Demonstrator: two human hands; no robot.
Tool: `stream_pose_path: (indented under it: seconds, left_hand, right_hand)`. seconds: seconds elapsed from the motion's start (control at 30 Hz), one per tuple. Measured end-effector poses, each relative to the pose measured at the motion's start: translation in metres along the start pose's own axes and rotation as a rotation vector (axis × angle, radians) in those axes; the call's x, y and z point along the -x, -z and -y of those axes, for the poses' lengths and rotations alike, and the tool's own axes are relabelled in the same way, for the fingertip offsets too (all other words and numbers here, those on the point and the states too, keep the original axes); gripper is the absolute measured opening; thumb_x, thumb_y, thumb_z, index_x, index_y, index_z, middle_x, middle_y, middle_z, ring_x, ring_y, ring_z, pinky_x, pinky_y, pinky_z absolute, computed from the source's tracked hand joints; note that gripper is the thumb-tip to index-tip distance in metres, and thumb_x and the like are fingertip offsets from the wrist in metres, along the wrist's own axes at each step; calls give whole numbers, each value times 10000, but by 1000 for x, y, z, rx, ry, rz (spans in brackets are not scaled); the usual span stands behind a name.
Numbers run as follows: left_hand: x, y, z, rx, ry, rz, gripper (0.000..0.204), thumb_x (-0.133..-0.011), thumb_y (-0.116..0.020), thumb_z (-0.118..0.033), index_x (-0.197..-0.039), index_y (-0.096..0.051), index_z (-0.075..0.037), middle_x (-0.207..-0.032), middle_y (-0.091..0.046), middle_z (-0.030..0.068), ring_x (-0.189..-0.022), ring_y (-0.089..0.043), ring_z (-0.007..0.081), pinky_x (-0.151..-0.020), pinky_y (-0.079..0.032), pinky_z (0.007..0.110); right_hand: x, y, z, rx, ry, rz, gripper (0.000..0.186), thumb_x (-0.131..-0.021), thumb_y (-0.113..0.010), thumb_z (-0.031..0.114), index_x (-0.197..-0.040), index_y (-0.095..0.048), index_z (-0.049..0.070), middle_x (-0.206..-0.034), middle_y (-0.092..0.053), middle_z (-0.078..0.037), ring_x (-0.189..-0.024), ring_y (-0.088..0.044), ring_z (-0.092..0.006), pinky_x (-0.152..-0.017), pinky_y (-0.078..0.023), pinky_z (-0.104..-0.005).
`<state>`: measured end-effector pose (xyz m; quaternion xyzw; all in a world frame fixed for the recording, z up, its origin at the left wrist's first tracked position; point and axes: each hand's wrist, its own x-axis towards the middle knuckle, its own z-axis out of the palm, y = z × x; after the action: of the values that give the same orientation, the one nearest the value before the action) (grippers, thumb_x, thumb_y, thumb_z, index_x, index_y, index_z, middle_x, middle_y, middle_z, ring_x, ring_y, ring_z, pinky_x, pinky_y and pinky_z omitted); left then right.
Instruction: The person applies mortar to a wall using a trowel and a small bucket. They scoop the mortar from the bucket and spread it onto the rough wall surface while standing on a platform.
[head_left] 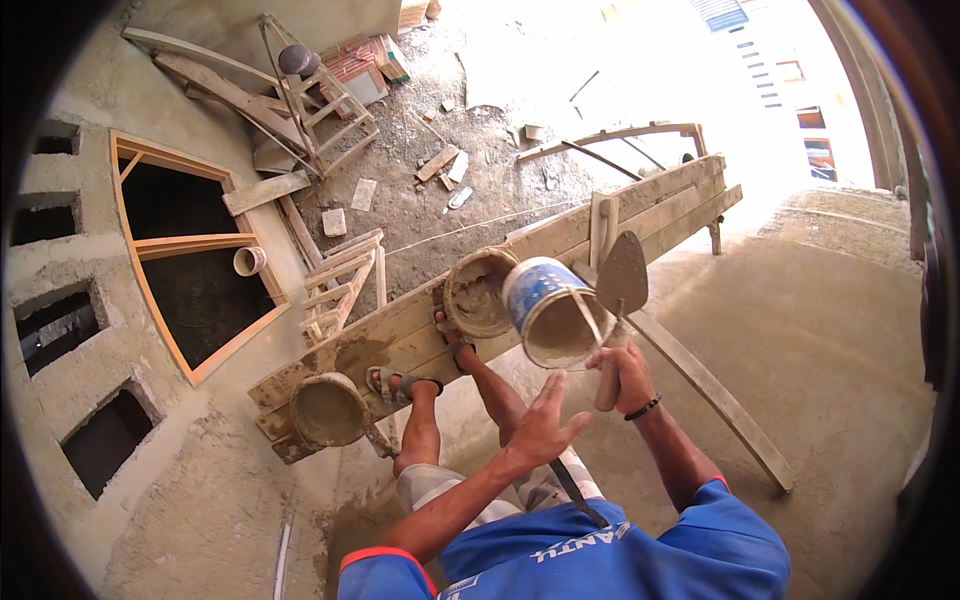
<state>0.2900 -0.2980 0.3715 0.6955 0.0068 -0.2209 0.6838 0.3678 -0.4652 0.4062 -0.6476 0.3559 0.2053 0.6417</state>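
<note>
Right fingers (613,357) wrap the handle of a trowel (622,278), blade pointing away beyond them; left fingers (550,392) are released, outstretched. Blue-white bucket (533,287) tilts just ahead of both; cannot tell whether its bail (588,312) is also held. Mortar tub (451,304) sits beyond left fingers.

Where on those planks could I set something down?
The planks look bare toward their far right end, past the short wooden strip. It's crowded around the sandalled feet, between the left bucket and middle bucket, with the tilted blue-and-white bucket close by.
</note>
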Motion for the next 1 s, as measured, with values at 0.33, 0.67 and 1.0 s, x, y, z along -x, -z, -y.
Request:
stream_pose_path:
  seconds: [0.33, 0.67, 1.0]
  left_hand:
    - [79, 158, 123, -189, 801, -246, 556, -830, -633, -216, -1295, -472, 42, -1171, -603, 243, -1076, -601, 332, -914, -467, 391]
    - [351, 215, 228, -410, 1351, -405, 424, -845, -591, -163, -1198, -542, 68, -1138, -613, 231, -1075, -583, 343, -923, -454, 403]
    - [417, 135, 191, 217, 1376, -677, 374, -918, -537, -130, -1256, -492, 22, -863, -623, 75, -669, -599, 144, -599, -520, 288]
  right_hand:
    - [-125, 121, -54, 453, -102, -149, 154, -754, -554, 82, -894, -535, 23, -706, -550, -58, -610, -538, -135, -563, -438, -297]
    - [-240, 169, -140, 1009, -92, -208, 345, -704, -590, 241, -945, -563, -5, -755, -624, -147, -693, -612, -266, -633, -483, -381]
    - [-290, 156, -205, 911, -109, -15, 184, -776, -612, 211, -880, -568, 66, -698, -524, -12, -632, -485, -115, -548, -392, -302]
